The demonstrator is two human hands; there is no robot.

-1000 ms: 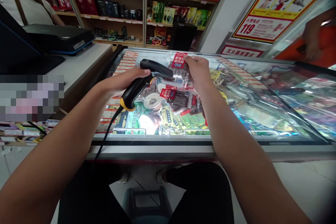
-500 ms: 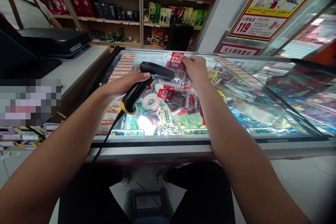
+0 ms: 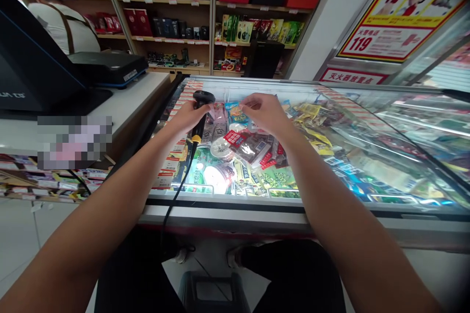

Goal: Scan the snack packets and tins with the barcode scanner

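A black barcode scanner (image 3: 200, 120) with a yellow-trimmed lower end stands nearly upright in my left hand (image 3: 190, 116), its cable trailing toward me. My right hand (image 3: 267, 111) is curled with thumb and fingertips close together; I cannot make out whether a thin clear wrapper is between them. Next to those fingertips lies a blue packet (image 3: 236, 111). A pinkish packet (image 3: 219, 113) is close to the left fingertips. Below and between my hands, a clear packet with a red label (image 3: 253, 149) lies among white round tubs (image 3: 221, 147) and green bags (image 3: 279, 170).
A glass-topped display case (image 3: 235, 205) spans the front, with yellow packets (image 3: 312, 115) on its right. At left, a counter (image 3: 135, 102) carries a scale (image 3: 110, 66) and dark terminal (image 3: 33, 54). Behind them is a person (image 3: 62, 27). A stool (image 3: 215, 291) stands between my legs.
The red-labelled packet has left my right fingertips. My left hand has turned the scanner from slanted to nearly upright. The camera view has shifted left.
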